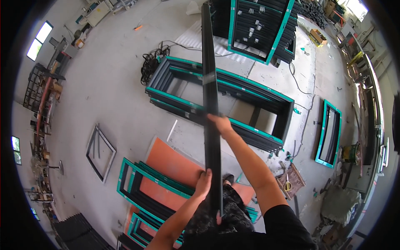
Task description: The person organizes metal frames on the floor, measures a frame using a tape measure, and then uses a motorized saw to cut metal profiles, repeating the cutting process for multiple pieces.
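Head view: long black bar [211, 96] is held up in front of the person, crossing over the stacked green-edged frames [255, 130], long axis pointing straight away. Right hand [222, 125] has fingers clamped on its right edge, farther out; left hand [203, 183], nearer the body, grips the left edge, fingers partly hidden.

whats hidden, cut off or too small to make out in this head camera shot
In the head view:
- Left hand: its fingers are mostly hidden behind the long dark bar.
- Teal-edged frame stack: the same bar covers a strip across it.
- Dark stacked pieces at lower left: cut off by the bottom edge.
- Small scraps near the brown basket: too small to identify.
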A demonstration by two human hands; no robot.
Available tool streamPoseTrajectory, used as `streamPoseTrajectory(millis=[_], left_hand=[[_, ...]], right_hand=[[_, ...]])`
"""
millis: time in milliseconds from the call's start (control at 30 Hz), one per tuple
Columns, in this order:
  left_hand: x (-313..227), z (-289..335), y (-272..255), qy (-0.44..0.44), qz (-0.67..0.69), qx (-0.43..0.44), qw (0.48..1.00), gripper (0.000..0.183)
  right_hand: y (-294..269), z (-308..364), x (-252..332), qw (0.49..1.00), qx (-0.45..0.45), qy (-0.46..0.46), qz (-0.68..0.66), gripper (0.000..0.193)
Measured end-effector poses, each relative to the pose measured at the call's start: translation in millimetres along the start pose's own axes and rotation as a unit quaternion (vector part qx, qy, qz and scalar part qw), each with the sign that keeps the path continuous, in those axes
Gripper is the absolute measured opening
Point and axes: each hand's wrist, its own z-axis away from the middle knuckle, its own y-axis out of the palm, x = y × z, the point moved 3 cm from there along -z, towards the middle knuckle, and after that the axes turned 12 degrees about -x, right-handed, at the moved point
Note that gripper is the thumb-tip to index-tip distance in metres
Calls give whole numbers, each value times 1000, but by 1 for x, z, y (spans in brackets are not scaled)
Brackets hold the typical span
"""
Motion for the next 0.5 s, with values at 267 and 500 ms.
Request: streamPoseTrajectory(millis=[267, 500], left_hand=[[24, 88, 147, -108, 1, 243, 964, 86], [-35, 25, 129, -43, 81, 323, 942, 28]], right_hand=[[-154, 60, 16, 984, 56, 160, -52, 49], [-222, 81, 3, 987, 65, 144, 21, 51]])
